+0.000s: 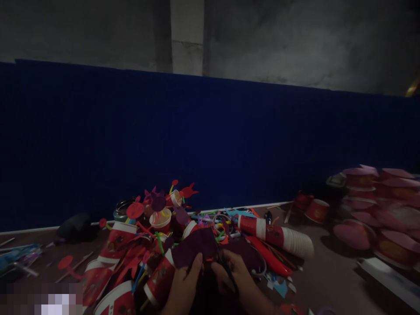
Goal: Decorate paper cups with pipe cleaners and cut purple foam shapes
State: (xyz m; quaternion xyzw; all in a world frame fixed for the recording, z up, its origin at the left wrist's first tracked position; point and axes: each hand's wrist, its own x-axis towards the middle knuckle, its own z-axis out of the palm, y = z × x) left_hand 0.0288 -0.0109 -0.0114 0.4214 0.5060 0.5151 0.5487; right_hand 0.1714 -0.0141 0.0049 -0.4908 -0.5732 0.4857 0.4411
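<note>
My left hand (184,282) pinches a dark purple sheet (194,248), thumb on top, low in the middle of the head view. In my right hand (241,275) is a pair of dark-handled scissors (232,280), its blades at the sheet's right edge. The light is dim, and I cannot tell how far the blades are apart. Close to my left hand lie red paper cups (160,280) with white rims. Another dark purple piece (251,253) lies beyond my right hand.
Red cups with paper cutouts (135,210) crowd the left. A nested stack of paper cups (297,243) lies right of centre, beside a red packet (271,258). Pink-topped red cups (397,245) are piled far right, behind a white box (390,280). A blue partition (210,140) stands behind.
</note>
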